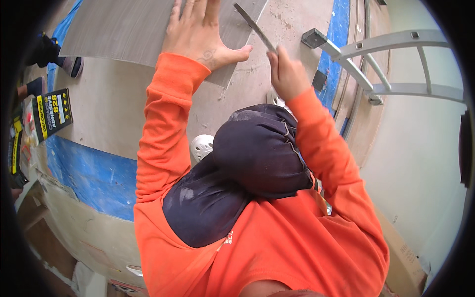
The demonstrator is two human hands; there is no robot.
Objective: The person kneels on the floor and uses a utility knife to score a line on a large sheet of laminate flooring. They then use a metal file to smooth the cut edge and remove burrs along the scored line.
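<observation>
A grey wood-grain laminate sheet (116, 32) reaches across the top of the view. My left hand (200, 37) lies flat on it, fingers spread and thumb stretched out to the right near the sheet's edge. To the right of that edge, my right hand (288, 76) is closed round the lower end of a long, flat metal file (255, 27). The file slants up and left, its far end over or beside the sheet's right edge; whether it touches cannot be told. My right hand is slightly blurred, and its grip is partly hidden.
An aluminium ladder (391, 47) stands at right by the pale wall (410, 143). Blue sheeting (94, 171) lies under a large board (104, 119). A black-and-yellow adhesive tin (52, 116) sits at left, near another person's shoe (72, 67). A cardboard box (401, 252) is at lower right.
</observation>
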